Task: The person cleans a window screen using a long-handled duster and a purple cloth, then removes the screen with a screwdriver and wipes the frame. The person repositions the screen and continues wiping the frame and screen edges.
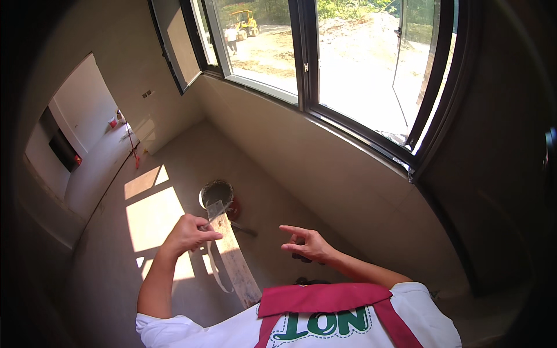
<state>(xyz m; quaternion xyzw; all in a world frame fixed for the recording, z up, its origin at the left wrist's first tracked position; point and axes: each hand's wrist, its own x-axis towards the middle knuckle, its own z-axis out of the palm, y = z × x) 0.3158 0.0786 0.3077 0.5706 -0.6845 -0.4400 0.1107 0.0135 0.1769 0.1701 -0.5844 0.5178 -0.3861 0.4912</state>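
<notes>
My left hand [189,235] grips a thin flat tool [219,214], which looks like a scraper or putty knife, and points it towards a bucket. Beneath it runs a worn wooden plank [235,259], with a grey metal plate [215,209] at its far end. A pale strip [213,265] hangs or lies beside the plank; whether my hand holds it is unclear. My right hand [309,245] is raised right of the plank, index finger and thumb extended, other fingers curled. Something dark shows under its palm, and I cannot tell if it is held.
A bucket [217,193] with a smeared rim and grey contents stands on the floor [182,143] beyond the plank. To the right rises a wall [278,143] below an open dark-framed window [307,65]. A doorway [82,117] lies at left. Outside are a person and a yellow loader [245,24].
</notes>
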